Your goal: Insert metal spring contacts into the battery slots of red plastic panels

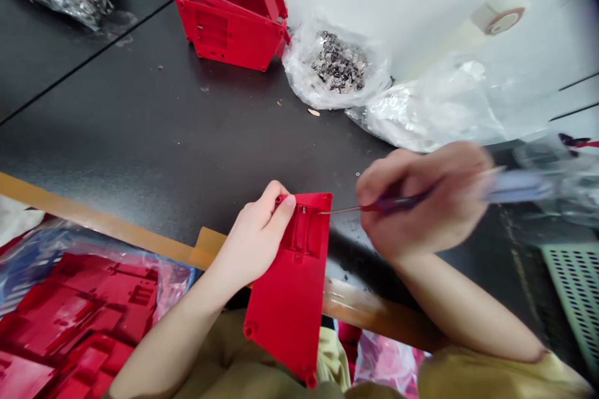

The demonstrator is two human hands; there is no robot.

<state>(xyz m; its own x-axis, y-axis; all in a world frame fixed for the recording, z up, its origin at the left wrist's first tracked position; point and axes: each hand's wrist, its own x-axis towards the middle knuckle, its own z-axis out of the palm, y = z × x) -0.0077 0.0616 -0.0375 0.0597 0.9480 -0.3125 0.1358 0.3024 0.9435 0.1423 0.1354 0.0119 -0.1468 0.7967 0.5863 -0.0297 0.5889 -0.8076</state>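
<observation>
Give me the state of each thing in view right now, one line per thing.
Left hand, gripping the panel's edge.
Red plastic panel, held tilted, recess facing up.
Right hand, gripping the screwdriver.
Screwdriver, tip at the panel's recess.
Clear plastic bag, resting on table, holding metal pieces.
Red housings, standing on table.
Red panels, piled on plastic.

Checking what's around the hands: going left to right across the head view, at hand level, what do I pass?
Pile of red panels → left hand → red panel → right hand gripping a screwdriver → green mesh panel
</observation>
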